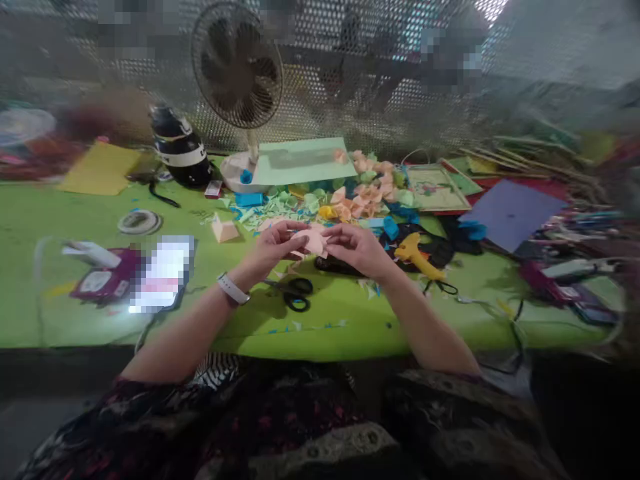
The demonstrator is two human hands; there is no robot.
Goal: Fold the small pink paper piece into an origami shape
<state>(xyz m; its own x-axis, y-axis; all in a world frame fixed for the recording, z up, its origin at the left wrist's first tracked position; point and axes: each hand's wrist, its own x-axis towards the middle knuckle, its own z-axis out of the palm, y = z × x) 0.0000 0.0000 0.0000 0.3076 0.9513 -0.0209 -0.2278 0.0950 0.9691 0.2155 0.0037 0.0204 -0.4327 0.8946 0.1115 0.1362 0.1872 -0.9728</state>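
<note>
In the head view, 2 bare hands meet above a green table [360, 333], near the middle of it. Between them is a paper piece [313, 241] of pale pink colour, which is held in the air over the small scraps. The left hand [274, 248] pinches this piece at its left side, with the thumb in front. The right hand [354, 248] has its fingertips closed on the right edge of the same piece. On the left wrist there is a watch [233, 289] with a white band.

Just below the hands, the scissors [287, 289] lie on the table, with the black handles toward the right. To the right of the right hand lies a yellow glue gun [417, 255], near 1 black thing whose kind I cannot tell. Behind the hands are green scraps [280, 203] and a pile of orange paper shapes [367, 199]. Farther back, a light green sheet [305, 162] is in front of the fan [237, 67], and a black bottle [183, 147] stands to the left of the fan. At the left side are a tape roll [125, 224] and a phone [167, 277] with its screen lit. At the right side is a purple sheet [515, 210].
</note>
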